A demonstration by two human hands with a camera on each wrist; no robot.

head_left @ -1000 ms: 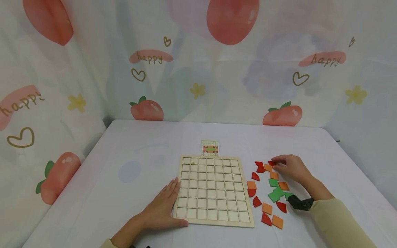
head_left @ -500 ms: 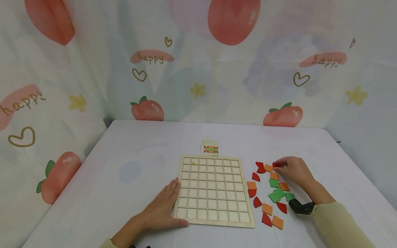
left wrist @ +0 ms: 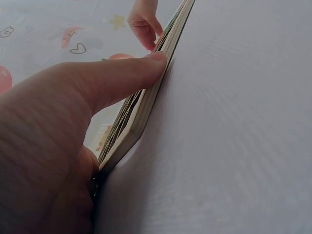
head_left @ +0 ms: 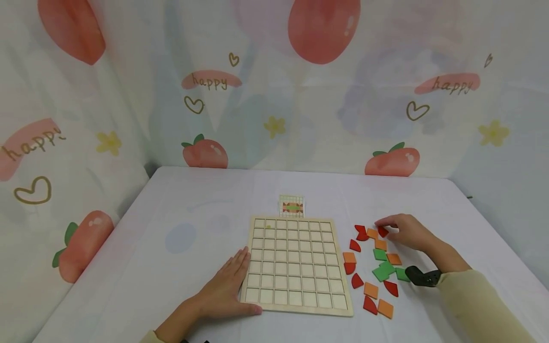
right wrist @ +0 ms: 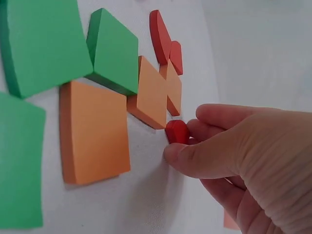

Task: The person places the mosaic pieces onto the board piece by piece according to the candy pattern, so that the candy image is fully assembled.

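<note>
In the head view, my left hand [head_left: 223, 290] lies flat beside the wooden grid board [head_left: 349, 308], straight fingers along its left edge. The thumb [left wrist: 131, 73] rests across the board's front edge in the left wrist view. At the far end of the loose pieces, my right hand [head_left: 409, 232] has a red quarter-circle tile [right wrist: 177, 131] between thumb and fingers, low over the table. The tile is partly hidden by the fingertips. Close to it lie an orange square tile [right wrist: 151, 95] and a green square tile [right wrist: 114, 51].
Several red, orange and green tiles lie scattered right of the board, including a red quarter-circle [head_left: 357, 281] and an orange square [head_left: 385, 308]. A small pattern card [head_left: 291, 199] lies behind the board. A printed cloth [head_left: 317, 105] hangs behind the white table [head_left: 206, 190].
My right hand's index finger has stretched out from the earlier closer pinch, and more of the red tile shows. The tile has shifted slightly right. My left hand stays at the board.
</note>
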